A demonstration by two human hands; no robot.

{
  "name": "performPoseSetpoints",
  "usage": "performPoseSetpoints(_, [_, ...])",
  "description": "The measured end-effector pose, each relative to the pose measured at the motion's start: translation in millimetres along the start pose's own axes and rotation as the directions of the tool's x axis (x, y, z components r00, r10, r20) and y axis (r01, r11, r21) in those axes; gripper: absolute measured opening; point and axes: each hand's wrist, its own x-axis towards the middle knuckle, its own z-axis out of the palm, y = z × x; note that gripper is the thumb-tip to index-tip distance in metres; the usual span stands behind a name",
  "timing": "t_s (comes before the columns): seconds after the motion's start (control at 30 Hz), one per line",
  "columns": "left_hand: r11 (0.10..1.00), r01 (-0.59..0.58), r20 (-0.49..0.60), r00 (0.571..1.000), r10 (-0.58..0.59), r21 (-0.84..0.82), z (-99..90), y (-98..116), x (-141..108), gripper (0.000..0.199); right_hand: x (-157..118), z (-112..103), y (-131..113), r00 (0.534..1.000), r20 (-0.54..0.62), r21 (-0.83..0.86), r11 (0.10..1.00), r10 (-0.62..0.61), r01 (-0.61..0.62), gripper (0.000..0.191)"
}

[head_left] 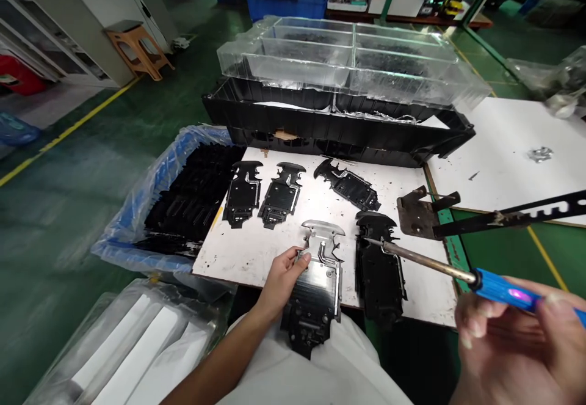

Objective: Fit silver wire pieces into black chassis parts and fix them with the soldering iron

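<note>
My left hand [286,270] grips the left edge of a black plastic chassis plate [315,289], whose lower end rests over my lap. In my right hand [513,338] is a soldering iron [425,261] with a blue handle and a small lit spot. Its metal tip points left, over another chassis plate [379,264] at the front edge of the white tabletop; whether the tip touches it I cannot tell. More plates like these, a tilted one [350,185] and two upright ones [279,194] [242,194], lie farther back.
At the left a blue crate [174,148] lined with plastic holds many black parts. Clear divided trays [293,60] sit on a black tray [284,115] at the back. A dark metal bracket [419,212] and slotted bar [513,215] stand right. White packs [137,344] lie lower left.
</note>
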Motion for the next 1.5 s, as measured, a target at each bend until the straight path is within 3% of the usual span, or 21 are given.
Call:
performPoseSetpoints(0.1, [1.0,-0.02,0.022,1.0,0.02,-0.014,-1.3,0.4,-0.8,0.037,-5.1,10.1,-3.9,0.998,0.021,0.078,0.995,0.061,-0.063,0.015])
performPoseSetpoints(0.27, [0.998,-0.064,0.129,0.99,0.061,0.019,-3.0,9.8,2.1,0.045,-13.1,24.4,-9.3,0.997,0.071,0.062,0.998,-0.001,-0.004,0.018])
performPoseSetpoints(0.57, [0.94,-0.278,0.121,0.958,0.258,0.199,7.8,44.6,-10.2,0.033,-20.9,39.9,-16.2,0.997,0.028,0.054,0.996,-0.078,0.076,0.019])
performPoseSetpoints(1.0, [0.954,-0.259,0.125,0.962,0.242,0.152,8.0,56.2,-24.3,0.029,-26.6,54.0,-22.2,0.991,0.052,0.025,0.992,-0.125,0.124,0.02])
performPoseSetpoints(1.5, [0.949,-0.266,0.135,0.96,0.246,0.167,6.0,59.0,-29.0,0.026,-29.7,54.4,-24.7,0.989,0.062,0.014,0.991,-0.134,0.134,0.02])
